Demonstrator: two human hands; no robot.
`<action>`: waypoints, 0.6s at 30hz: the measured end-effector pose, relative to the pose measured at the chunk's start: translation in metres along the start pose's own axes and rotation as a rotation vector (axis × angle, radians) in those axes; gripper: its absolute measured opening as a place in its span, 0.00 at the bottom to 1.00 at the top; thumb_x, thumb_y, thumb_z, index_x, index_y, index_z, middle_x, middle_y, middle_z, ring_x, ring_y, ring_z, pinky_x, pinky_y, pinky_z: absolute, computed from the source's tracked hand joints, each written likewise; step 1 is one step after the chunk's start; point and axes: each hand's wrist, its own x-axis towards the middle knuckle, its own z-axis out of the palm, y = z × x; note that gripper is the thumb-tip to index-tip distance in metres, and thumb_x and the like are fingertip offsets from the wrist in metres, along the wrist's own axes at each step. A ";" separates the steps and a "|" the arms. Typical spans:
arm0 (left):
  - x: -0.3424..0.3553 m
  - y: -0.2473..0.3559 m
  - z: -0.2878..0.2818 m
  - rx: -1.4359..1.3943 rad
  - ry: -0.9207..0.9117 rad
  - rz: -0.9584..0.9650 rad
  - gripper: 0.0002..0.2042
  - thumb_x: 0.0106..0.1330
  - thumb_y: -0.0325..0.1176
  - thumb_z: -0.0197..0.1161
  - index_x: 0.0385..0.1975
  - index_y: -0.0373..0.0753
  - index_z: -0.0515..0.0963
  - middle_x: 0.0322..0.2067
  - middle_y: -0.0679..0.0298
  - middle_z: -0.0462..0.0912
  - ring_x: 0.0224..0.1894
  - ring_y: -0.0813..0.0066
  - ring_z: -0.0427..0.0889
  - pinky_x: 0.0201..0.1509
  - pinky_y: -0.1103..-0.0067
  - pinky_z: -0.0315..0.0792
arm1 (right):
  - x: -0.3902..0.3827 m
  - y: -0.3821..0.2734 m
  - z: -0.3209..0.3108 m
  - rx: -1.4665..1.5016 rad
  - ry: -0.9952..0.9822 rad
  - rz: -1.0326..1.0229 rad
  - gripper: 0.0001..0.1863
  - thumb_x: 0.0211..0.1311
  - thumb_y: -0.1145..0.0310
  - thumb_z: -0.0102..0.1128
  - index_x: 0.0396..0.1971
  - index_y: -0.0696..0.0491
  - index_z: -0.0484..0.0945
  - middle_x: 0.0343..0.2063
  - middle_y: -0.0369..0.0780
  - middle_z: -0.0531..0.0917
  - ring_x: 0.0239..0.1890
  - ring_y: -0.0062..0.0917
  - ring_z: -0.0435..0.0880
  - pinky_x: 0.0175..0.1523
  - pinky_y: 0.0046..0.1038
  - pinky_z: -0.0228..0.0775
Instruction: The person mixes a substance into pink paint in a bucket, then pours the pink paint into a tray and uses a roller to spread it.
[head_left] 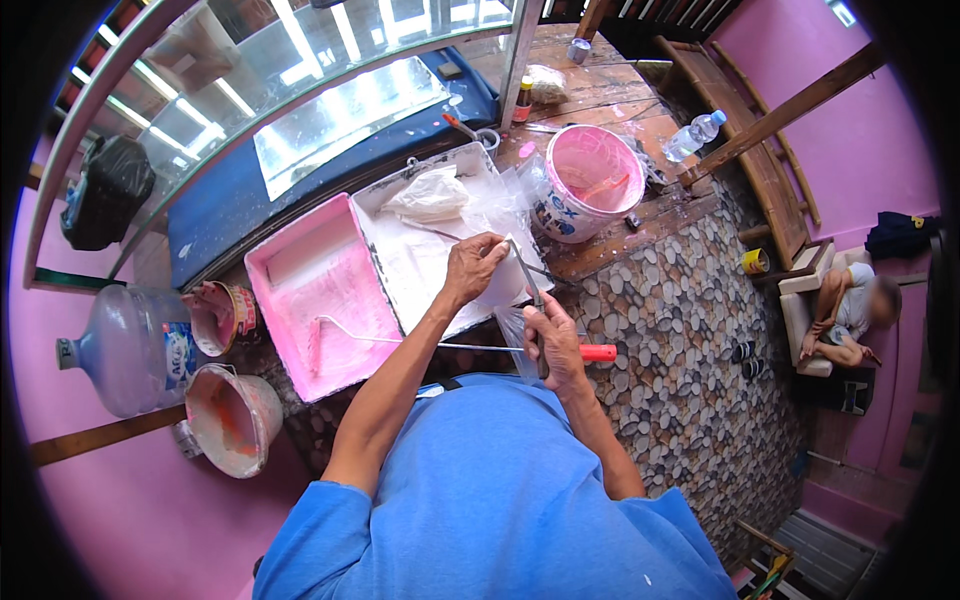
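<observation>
My right hand (556, 346) is closed around a long, slim dark grey tool (527, 268), held slantwise; its exact kind is unclear. My left hand (473, 268) pinches with thumb and forefinger at the tool's far end, and whatever else sits between those fingertips is too small to make out. Thin clear plastic (514, 328) hangs beside my right hand. Beneath the hands lies a white paint tray (402, 250) with crumpled white plastic (430, 195) in it. A paint roller (485, 347) reaches from the pink paint tray (268, 262) to its red handle beside my right wrist.
A pink-smeared paint bucket (566, 222) stands right of the trays, with a water bottle (694, 136) beyond. Left are a paint can (243, 310), a bucket (262, 420) and a large water jug (120, 350). Glass (190, 110) rises behind. A person (850, 310) sits far right.
</observation>
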 end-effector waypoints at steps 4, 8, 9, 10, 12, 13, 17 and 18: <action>-0.002 0.002 0.002 0.010 0.009 -0.001 0.10 0.66 0.37 0.60 0.37 0.36 0.82 0.27 0.68 0.83 0.30 0.85 0.76 0.36 0.81 0.72 | 0.001 0.009 -0.001 -0.285 0.065 -0.111 0.23 0.64 0.72 0.55 0.59 0.55 0.66 0.17 0.29 0.66 0.12 0.10 0.62 0.16 0.14 0.54; -0.005 0.006 0.000 0.015 0.005 -0.008 0.10 0.66 0.36 0.60 0.36 0.36 0.81 0.26 0.68 0.82 0.29 0.85 0.76 0.34 0.82 0.72 | 0.002 0.016 -0.005 -0.061 0.025 -0.065 0.23 0.65 0.72 0.53 0.59 0.54 0.66 0.16 0.29 0.65 0.11 0.10 0.61 0.16 0.14 0.55; -0.005 0.007 0.000 0.043 0.008 -0.002 0.10 0.65 0.36 0.60 0.36 0.36 0.81 0.25 0.68 0.82 0.29 0.86 0.76 0.34 0.82 0.71 | 0.003 0.018 -0.006 -0.009 0.010 -0.062 0.23 0.65 0.72 0.53 0.60 0.54 0.66 0.16 0.29 0.65 0.11 0.10 0.61 0.16 0.14 0.55; -0.006 0.008 -0.001 0.042 0.010 -0.003 0.10 0.65 0.36 0.60 0.36 0.36 0.81 0.25 0.68 0.82 0.29 0.86 0.76 0.34 0.82 0.71 | 0.003 0.019 -0.006 -0.011 0.009 -0.060 0.23 0.65 0.72 0.53 0.60 0.54 0.66 0.16 0.29 0.65 0.11 0.10 0.61 0.16 0.14 0.55; -0.006 0.009 -0.002 0.015 0.005 -0.052 0.10 0.65 0.36 0.60 0.35 0.35 0.81 0.26 0.68 0.83 0.29 0.85 0.76 0.34 0.82 0.72 | 0.006 0.019 -0.005 0.074 -0.009 -0.059 0.23 0.65 0.71 0.53 0.60 0.54 0.65 0.15 0.29 0.64 0.11 0.11 0.61 0.15 0.15 0.55; -0.006 0.008 -0.001 0.012 0.009 -0.052 0.10 0.65 0.36 0.60 0.35 0.35 0.81 0.26 0.68 0.83 0.29 0.85 0.76 0.34 0.82 0.72 | 0.008 0.019 -0.006 0.070 -0.011 -0.057 0.23 0.65 0.71 0.53 0.60 0.54 0.65 0.15 0.29 0.64 0.11 0.11 0.61 0.15 0.15 0.55; -0.024 -0.011 0.008 -0.013 0.013 0.032 0.10 0.64 0.36 0.60 0.34 0.35 0.82 0.27 0.65 0.84 0.31 0.81 0.79 0.37 0.79 0.73 | 0.014 -0.020 0.019 0.120 0.005 -0.189 0.24 0.64 0.71 0.53 0.61 0.52 0.64 0.16 0.27 0.63 0.13 0.08 0.60 0.14 0.12 0.52; -0.029 -0.003 0.017 0.015 0.027 0.027 0.10 0.64 0.36 0.60 0.35 0.35 0.82 0.27 0.64 0.84 0.31 0.80 0.80 0.38 0.79 0.73 | 0.021 -0.041 0.020 0.136 -0.018 -0.309 0.24 0.64 0.71 0.53 0.61 0.51 0.64 0.16 0.27 0.63 0.13 0.07 0.59 0.14 0.11 0.52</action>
